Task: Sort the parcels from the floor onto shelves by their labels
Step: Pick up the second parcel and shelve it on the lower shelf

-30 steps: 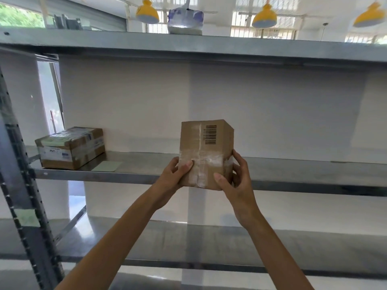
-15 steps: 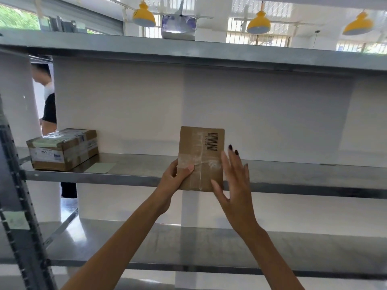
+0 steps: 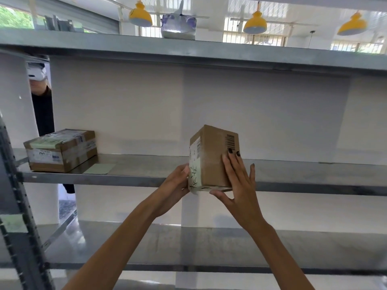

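I hold a small brown cardboard parcel upright at the front edge of the middle metal shelf. It has a barcode near its top right and a white handwritten label on its left face. My left hand grips the parcel's lower left side, thumb on the label. Against the front face my right hand lies flat with straight fingers, its thumb under the bottom edge. I cannot tell whether the parcel's base touches the shelf.
A taped brown parcel sits at the shelf's left end beside a pale green card. A white and purple bag lies on the top shelf. A person stands behind the rack at left. The lower shelf is below.
The parcel has turned, so its labelled left face now shows. My right hand went from gripping the parcel to lying flat on its front. A person has come into view behind the rack.
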